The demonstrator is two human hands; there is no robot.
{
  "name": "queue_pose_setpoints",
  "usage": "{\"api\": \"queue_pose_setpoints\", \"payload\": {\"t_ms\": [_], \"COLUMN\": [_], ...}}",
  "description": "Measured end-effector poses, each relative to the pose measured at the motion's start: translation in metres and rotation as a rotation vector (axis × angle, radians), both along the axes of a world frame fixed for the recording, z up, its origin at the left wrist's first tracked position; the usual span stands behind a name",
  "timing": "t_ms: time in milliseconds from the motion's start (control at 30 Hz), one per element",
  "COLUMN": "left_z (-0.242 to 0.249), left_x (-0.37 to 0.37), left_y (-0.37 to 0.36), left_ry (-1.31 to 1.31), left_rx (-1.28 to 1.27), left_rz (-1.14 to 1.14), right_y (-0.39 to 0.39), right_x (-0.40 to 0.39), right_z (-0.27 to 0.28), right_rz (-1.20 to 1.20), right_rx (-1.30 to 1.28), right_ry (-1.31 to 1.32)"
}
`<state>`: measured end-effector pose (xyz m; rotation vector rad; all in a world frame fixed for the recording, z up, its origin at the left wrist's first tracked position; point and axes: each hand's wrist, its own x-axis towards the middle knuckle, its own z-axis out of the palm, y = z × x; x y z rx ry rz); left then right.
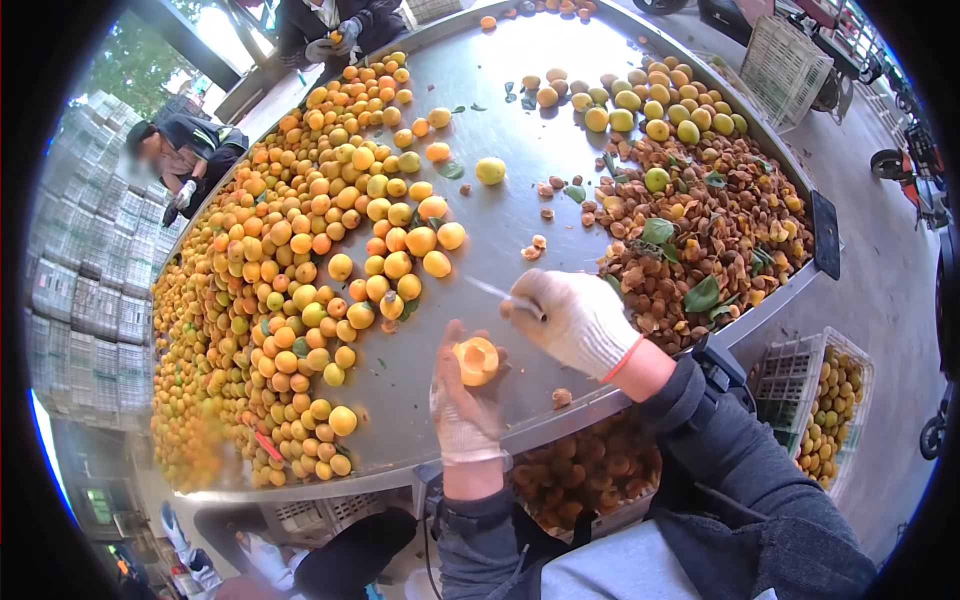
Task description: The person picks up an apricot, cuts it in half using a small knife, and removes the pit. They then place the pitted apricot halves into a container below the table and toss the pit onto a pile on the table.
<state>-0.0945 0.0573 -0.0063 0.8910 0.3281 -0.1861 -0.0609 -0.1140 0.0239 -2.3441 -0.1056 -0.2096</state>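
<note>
In the head view, my left hand (pixel 468 410), in a white glove, is closed around a cut apricot (pixel 476 361) whose orange hollow faces up. To its right, my right hand (pixel 580 322), also gloved, grips a small knife (pixel 486 288) with its thin blade pointing left, apart from the fruit. Both hands are above the metal table (pixel 400 420) near its front edge. A loose apricot pit (pixel 561 398) lies below my right hand. A large heap of whole apricots (pixel 290 250) spreads to the left. Beyond my right hand is a brown pile of apricot pits (pixel 690 235) with some leaves.
Whole apricots (pixel 655 100) lie behind the pit pile. A flat black object (pixel 825 235) sits at the right edge. Below are a container of apricot halves (pixel 585 465) and a crate of apricots (pixel 790 375). Co-workers (pixel 335 40) surround the table, one (pixel 185 150) at left.
</note>
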Motion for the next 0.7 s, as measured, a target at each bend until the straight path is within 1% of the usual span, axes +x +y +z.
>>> {"api": "queue_pose_setpoints", "payload": {"t_ms": [67, 133, 167, 233, 267, 333, 367, 400, 433, 467, 533, 600, 633, 667, 700], "left_z": [0.0, -0.004, -0.003, 0.011, 0.013, 0.019, 0.027, 0.041, 0.049, 0.049, 0.043, 0.018, 0.019, 0.018, 0.009], "left_x": [0.002, 0.003, 0.001, -0.004, -0.005, -0.012, -0.016, -0.021, -0.023, -0.02, -0.002, 0.049, 0.074, 0.099, 0.124], "left_y": [0.001, -0.003, -0.007, -0.015, -0.012, 0.004, 0.008, 0.008, 0.007, 0.004, -0.005, -0.002, -0.006, -0.011, -0.014], "left_ry": [-0.008, -0.198, -0.195, -0.185, -0.19, -0.095, -0.098, -0.327, -0.558, -0.555, -0.272, -0.375, -0.474, -0.576, -0.657], "left_rx": [-0.007, 0.417, 0.417, 0.471, 0.474, 0.235, 0.24, 0.421, 0.602, 0.611, 0.707, 1.11, 1.315, 1.518, 1.645], "left_rz": [-0.027, 0.058, 0.054, 0.028, 0.024, -0.46, -0.463, -0.723, -0.979, -0.982, -0.445, -0.217, -0.197, -0.176, -0.141], "right_y": [-0.007, -0.011, -0.011, -0.01, -0.013, -0.019, -0.026, -0.031, -0.035, -0.039, -0.043, -0.045, -0.047, -0.047, -0.045], "right_x": [0.0, -0.003, -0.005, -0.01, -0.009, -0.007, -0.007, -0.006, -0.005, -0.004, -0.004, -0.003, -0.004, -0.005, -0.004], "right_z": [-0.001, -0.004, -0.003, 0.005, 0.007, 0.012, 0.02, 0.026, 0.031, 0.034, 0.034, 0.03, 0.035, 0.035, 0.033], "right_rz": [-0.039, 0.042, 0.039, 0.12, 0.117, 0.04, 0.02, 0.019, -0.046, -0.11, -0.137, -0.114, -0.091, -0.101, -0.088], "right_rx": [0.002, 0.16, 0.16, 0.173, 0.176, 0.38, 0.455, 0.461, 0.559, 0.657, 0.697, 0.733, 0.72, 0.721, 0.72], "right_ry": [0.006, -0.039, -0.036, 0.064, 0.059, -0.011, 0.066, 0.063, 0.118, 0.173, 0.135, 0.079, 0.161, 0.158, 0.131]}}
